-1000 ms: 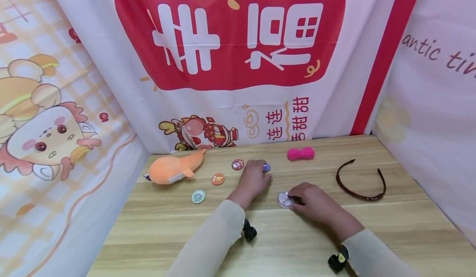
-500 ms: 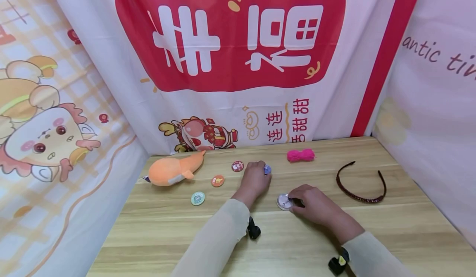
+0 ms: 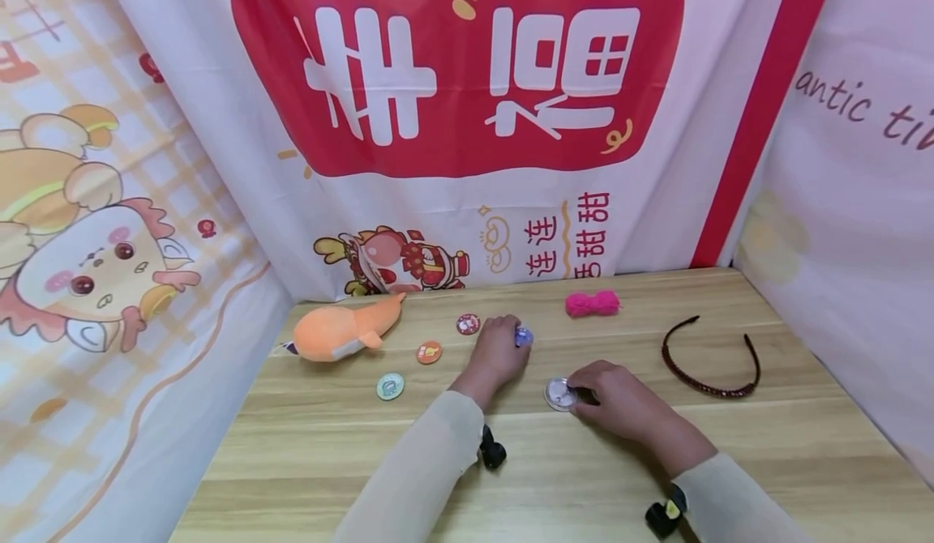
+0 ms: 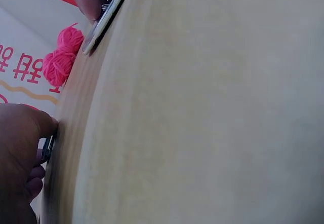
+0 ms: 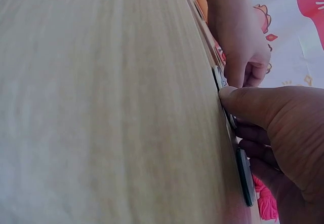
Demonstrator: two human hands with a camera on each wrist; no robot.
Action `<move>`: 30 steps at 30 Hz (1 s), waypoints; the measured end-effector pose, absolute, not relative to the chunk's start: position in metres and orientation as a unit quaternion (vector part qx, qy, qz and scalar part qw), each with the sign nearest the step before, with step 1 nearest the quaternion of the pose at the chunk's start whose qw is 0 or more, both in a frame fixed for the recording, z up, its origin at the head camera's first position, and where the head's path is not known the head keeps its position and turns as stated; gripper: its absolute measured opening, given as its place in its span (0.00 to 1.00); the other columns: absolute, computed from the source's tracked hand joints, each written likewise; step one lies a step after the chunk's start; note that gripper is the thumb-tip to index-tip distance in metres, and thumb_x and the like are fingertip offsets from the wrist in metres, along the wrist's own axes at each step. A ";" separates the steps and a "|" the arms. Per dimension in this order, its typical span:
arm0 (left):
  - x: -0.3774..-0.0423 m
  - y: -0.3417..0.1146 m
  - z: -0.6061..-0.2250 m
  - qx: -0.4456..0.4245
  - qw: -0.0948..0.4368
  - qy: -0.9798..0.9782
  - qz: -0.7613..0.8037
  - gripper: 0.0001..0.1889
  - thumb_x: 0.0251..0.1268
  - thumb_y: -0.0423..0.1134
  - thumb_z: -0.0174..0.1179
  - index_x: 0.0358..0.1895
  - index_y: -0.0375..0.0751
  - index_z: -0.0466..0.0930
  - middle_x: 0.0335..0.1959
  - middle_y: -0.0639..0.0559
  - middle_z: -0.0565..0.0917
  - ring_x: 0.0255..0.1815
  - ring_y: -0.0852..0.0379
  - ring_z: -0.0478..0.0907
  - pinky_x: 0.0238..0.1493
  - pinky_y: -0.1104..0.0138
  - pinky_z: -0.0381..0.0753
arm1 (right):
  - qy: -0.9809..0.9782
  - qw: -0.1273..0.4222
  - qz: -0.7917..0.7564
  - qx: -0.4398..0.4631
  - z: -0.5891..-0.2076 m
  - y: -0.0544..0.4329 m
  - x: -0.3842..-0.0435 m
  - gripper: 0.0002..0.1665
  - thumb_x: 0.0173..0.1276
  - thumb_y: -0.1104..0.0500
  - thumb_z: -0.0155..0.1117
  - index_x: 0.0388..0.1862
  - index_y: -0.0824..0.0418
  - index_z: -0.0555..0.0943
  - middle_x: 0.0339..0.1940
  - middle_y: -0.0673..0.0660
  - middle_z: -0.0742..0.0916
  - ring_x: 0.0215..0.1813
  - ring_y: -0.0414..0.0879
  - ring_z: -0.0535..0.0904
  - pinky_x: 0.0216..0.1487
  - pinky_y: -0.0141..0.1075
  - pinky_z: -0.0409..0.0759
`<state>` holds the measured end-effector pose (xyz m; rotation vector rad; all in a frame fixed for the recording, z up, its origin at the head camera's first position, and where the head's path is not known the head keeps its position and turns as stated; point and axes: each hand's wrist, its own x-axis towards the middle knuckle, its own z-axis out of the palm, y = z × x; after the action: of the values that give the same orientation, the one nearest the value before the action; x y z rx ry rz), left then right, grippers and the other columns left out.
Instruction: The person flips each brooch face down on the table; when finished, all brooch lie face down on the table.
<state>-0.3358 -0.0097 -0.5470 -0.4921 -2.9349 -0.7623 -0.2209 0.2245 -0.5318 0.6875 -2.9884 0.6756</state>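
My left hand (image 3: 499, 348) pinches a small blue round badge (image 3: 524, 337) at its right side, over the table. In the left wrist view its thumb and fingers grip the dark edge of that badge (image 4: 48, 148). My right hand (image 3: 616, 401) pinches the edge of a pale, silvery round badge (image 3: 558, 395) lying nearer to me. A bit of metal shows on its upper side in the left wrist view. Below the right fingers, the right wrist view shows a dark-edged flat disc (image 5: 245, 177). Fingers hide part of both badges.
Red (image 3: 468, 324), orange (image 3: 429, 352) and teal (image 3: 390, 386) badges lie left of my hands. Behind them is an orange plush toy (image 3: 336, 334). Pink yarn (image 3: 592, 304) sits at the back and a dark headband (image 3: 708, 385) at right. Printed cloth (image 3: 452, 194) walls the wooden table.
My left hand has drawn slightly toward me with the blue badge, which now shows more of its face. The right hand stays at the pale badge.
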 end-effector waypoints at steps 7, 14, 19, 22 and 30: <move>-0.320 -0.022 -0.551 -0.197 0.022 -0.946 -0.255 0.23 0.77 0.48 0.68 0.67 0.40 0.81 0.58 0.46 0.86 0.62 0.49 0.80 0.71 0.56 0.81 | -0.953 -0.003 0.216 0.211 -0.534 0.225 -0.221 0.23 0.73 0.51 0.79 0.63 0.56 0.90 0.59 0.53 0.91 0.65 0.52 0.86 0.70 0.54 0.84; -0.302 -0.039 -0.548 -0.234 -0.008 -0.938 -0.257 0.23 0.76 0.47 0.69 0.66 0.41 0.82 0.59 0.48 0.87 0.62 0.52 0.81 0.71 0.57 0.82 | -0.952 -0.004 0.219 0.216 -0.533 0.225 -0.220 0.23 0.72 0.51 0.79 0.62 0.56 0.90 0.58 0.53 0.92 0.64 0.52 0.86 0.69 0.55 0.85; -0.287 -0.054 -0.545 -0.267 -0.029 -0.925 -0.270 0.20 0.74 0.47 0.72 0.63 0.44 0.84 0.57 0.52 0.86 0.59 0.56 0.81 0.69 0.58 0.83 | -0.953 -0.002 0.215 0.215 -0.533 0.224 -0.220 0.23 0.72 0.51 0.79 0.62 0.56 0.90 0.58 0.53 0.92 0.64 0.52 0.86 0.69 0.54 0.85; -0.278 -0.062 -0.546 -0.286 -0.036 -0.917 -0.278 0.17 0.73 0.47 0.73 0.60 0.48 0.85 0.56 0.55 0.85 0.58 0.59 0.80 0.69 0.59 0.83 | -0.953 -0.002 0.215 0.213 -0.533 0.224 -0.221 0.23 0.72 0.50 0.79 0.62 0.55 0.90 0.58 0.53 0.91 0.64 0.52 0.86 0.69 0.54 0.85; -0.260 -0.073 -0.550 -0.307 -0.033 -0.906 -0.289 0.14 0.73 0.47 0.74 0.56 0.53 0.87 0.58 0.57 0.86 0.62 0.60 0.81 0.71 0.58 0.82 | -0.954 -0.004 0.214 0.210 -0.534 0.225 -0.221 0.23 0.72 0.50 0.79 0.63 0.55 0.90 0.58 0.52 0.92 0.64 0.52 0.86 0.69 0.54 0.84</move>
<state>-0.2603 -0.0733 -0.5502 -0.9840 -2.9097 -0.9263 -0.2212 0.2248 -0.5339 0.6626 -3.0052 0.6748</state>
